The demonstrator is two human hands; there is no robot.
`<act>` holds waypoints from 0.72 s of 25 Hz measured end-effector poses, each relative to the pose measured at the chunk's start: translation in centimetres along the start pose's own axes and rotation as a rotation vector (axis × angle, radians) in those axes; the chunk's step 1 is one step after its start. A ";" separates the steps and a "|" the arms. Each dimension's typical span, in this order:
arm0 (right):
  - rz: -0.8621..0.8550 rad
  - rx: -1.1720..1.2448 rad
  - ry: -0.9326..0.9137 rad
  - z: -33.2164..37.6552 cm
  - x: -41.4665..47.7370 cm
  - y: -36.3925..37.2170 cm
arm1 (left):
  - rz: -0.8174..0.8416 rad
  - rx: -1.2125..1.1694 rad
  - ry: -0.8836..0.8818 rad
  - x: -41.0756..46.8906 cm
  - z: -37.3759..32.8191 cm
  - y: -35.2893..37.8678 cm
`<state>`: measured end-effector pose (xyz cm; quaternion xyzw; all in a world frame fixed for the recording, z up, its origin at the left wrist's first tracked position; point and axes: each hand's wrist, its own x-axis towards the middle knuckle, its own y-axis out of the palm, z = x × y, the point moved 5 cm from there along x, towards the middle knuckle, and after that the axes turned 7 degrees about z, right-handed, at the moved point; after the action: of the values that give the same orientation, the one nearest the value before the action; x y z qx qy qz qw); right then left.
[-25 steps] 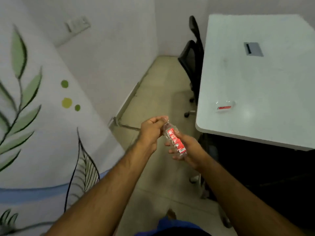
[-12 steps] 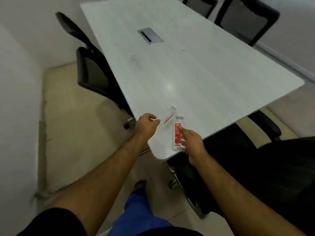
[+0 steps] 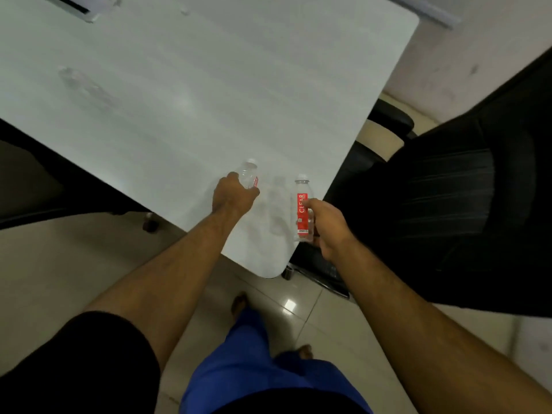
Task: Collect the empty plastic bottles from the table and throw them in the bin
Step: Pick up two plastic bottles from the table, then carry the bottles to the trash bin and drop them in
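Observation:
Two small clear plastic bottles with red labels are over the near corner of the white table [image 3: 179,94]. My left hand [image 3: 233,195] is closed around one bottle [image 3: 250,174], which lies low on the tabletop with its white cap pointing away. My right hand [image 3: 327,222] grips the other bottle [image 3: 301,209] upright by its side, just above the table's right edge; its label reads CLEAR. No bin is in view.
A black office chair [image 3: 466,198] stands close on the right of the table corner. Another dark chair [image 3: 38,177] sits under the table's left edge. A cable box lid [image 3: 77,8] is set in the tabletop far back. Tiled floor [image 3: 74,264] lies below me.
I have stepped closer to the table corner and the view tilted down. My left hand has closed over the lying bottle it was reaching for. My right hand still holds its bottle.

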<state>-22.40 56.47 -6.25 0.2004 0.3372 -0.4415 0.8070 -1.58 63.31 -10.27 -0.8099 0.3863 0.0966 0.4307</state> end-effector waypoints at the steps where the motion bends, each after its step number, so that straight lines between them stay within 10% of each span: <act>1: 0.001 0.024 -0.013 -0.2 -0.8 -0.6 | 0.038 -0.186 -0.004 -1.0 -0.7 0.3; 7: -0.002 0.105 -0.045 -7.6 -9.0 -9.4 | 0.539 -0.552 -0.045 -14.8 -4.2 9.3; 18: -0.437 0.647 0.002 -27.4 -26.5 -34.9 | 1.160 -0.107 0.042 -41.0 -11.2 36.1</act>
<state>-72.18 70.27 -7.02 0.3685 0.2158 -0.6862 0.5888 -57.13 64.99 -5.82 -0.4882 0.7698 0.3201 0.2583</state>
